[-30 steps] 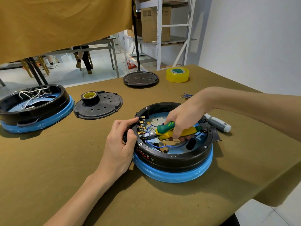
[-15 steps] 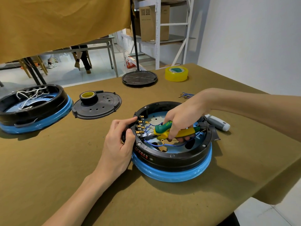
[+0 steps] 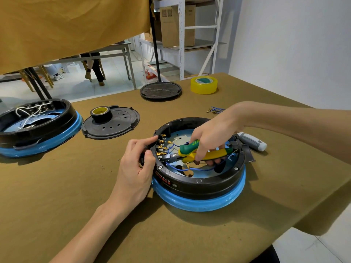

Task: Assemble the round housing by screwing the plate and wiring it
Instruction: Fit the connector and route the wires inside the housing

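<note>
Wiring step: right hand point(image 3: 212, 137) grips pliers point(image 3: 201, 153) inside housing point(image 3: 199, 179); left hand point(image 3: 136, 164) pinches its rim. Next, likely, seat blue wire point(image 3: 199, 169) on terminals point(image 3: 161, 147).

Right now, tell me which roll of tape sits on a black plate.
The black tape roll, with its yellow core, stands on the perforated black cover plate. The yellow tape roll lies directly on the table near the far edge.
</note>
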Motion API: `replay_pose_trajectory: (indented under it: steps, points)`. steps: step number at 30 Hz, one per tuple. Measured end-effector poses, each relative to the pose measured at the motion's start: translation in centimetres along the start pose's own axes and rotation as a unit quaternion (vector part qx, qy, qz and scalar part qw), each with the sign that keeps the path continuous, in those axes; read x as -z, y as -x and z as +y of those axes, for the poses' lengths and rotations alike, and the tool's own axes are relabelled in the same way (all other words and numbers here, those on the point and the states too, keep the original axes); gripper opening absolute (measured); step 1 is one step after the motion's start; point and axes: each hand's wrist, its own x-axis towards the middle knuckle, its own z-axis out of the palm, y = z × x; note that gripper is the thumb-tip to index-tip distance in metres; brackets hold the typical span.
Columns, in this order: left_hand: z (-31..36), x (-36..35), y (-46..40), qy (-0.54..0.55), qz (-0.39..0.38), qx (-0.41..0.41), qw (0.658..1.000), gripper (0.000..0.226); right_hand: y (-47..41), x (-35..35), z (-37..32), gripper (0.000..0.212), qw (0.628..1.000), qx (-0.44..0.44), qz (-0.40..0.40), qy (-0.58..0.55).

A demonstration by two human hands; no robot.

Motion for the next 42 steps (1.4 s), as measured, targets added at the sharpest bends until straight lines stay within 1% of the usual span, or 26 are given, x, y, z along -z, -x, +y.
replay_pose_trajectory:
  steps: [1, 3, 5, 8, 11, 12, 17, 22, 24, 27, 30, 32, 33, 36, 38, 40, 42]
  points:
    - [0.0, 0.0, 0.0, -0.001, 0.001, 0.0, 1.0, 0.056, 0.0, 0.1, 0.0, 0.029, 1.0, 0.005, -0.009, 0.003]
    - [0.0, 0.0, 0.0, -0.001, 0.001, 0.001, 1.0, 0.055, 0.1, 0.5, 0.0, 0.016, 0.999, 0.016, -0.048, 0.012]
    - [0.0, 0.0, 0.0, -0.001, 0.001, 0.001, 1.0, 0.055, 0.0, 0.7, 0.1, 0.012, 0.997, 0.023, -0.067, 0.014]
    - [0.0, 0.0, 0.0, -0.002, 0.002, 0.0, 1.0, 0.056, -0.4, 0.3, 0.2, 0.013, 0.998, 0.023, -0.06, 0.027]
    - [-0.1, -0.1, 0.0, -0.005, 0.001, 0.001, 1.0, 0.056, -0.7, -0.1, 0.5, 0.027, 0.997, 0.03, -0.05, 0.043]
    - [-0.1, 0.0, 0.0, -0.005, 0.001, 0.001, 1.0, 0.056, -0.8, -0.1, 0.5, 0.029, 0.997, 0.032, -0.046, 0.045]
    - [-0.1, 0.0, 0.0, -0.002, 0.0, 0.002, 1.0, 0.055, -1.0, -0.2, 0.7, 0.021, 0.996, 0.039, -0.05, 0.055]
    - [0.0, 0.0, 0.0, -0.001, -0.004, 0.001, 1.0, 0.055, 0.3, 1.1, -0.4, 0.021, 0.994, 0.03, -0.088, 0.05]
    - [-0.1, 0.0, 0.0, 0.001, -0.004, 0.002, 1.0, 0.055, 0.8, 1.6, -1.0, 0.022, 0.993, 0.027, -0.071, 0.091]
    - [-0.1, 0.0, 0.0, 0.002, -0.003, 0.0, 1.0, 0.054, 1.8, 1.9, -1.3, 0.025, 0.983, 0.023, -0.008, 0.181]
    - [-0.2, 0.0, 0.0, -0.002, -0.004, -0.003, 1.0, 0.052, 2.7, 2.1, -0.5, 0.027, 0.976, 0.014, 0.064, 0.207]
    - [-0.1, 0.0, 0.0, 0.002, -0.002, -0.001, 1.0, 0.052, 2.9, 2.2, 0.1, 0.025, 0.98, 0.001, 0.082, 0.183]
    - [0.0, 0.0, 0.0, 0.003, 0.001, -0.001, 1.0, 0.052, 2.8, 2.3, 0.3, 0.023, 0.985, -0.005, 0.074, 0.156]
    - [0.4, 0.1, 0.1, 0.004, 0.015, -0.011, 1.0, 0.05, 1.9, 2.4, 0.8, 0.015, 0.999, -0.031, 0.008, 0.033]
    - [0.6, 0.0, 0.3, 0.0, 0.017, -0.018, 1.0, 0.051, 1.3, 2.3, 0.9, 0.011, 0.998, -0.055, 0.006, -0.011]
    - [0.6, 0.0, 0.5, -0.006, 0.025, -0.009, 1.0, 0.056, 0.6, 2.4, 0.9, 0.017, 0.997, -0.073, 0.014, -0.036]
    - [0.7, -0.1, 0.5, -0.013, 0.035, 0.007, 0.999, 0.058, 0.1, 2.6, 0.5, 0.028, 0.996, -0.08, -0.009, -0.042]
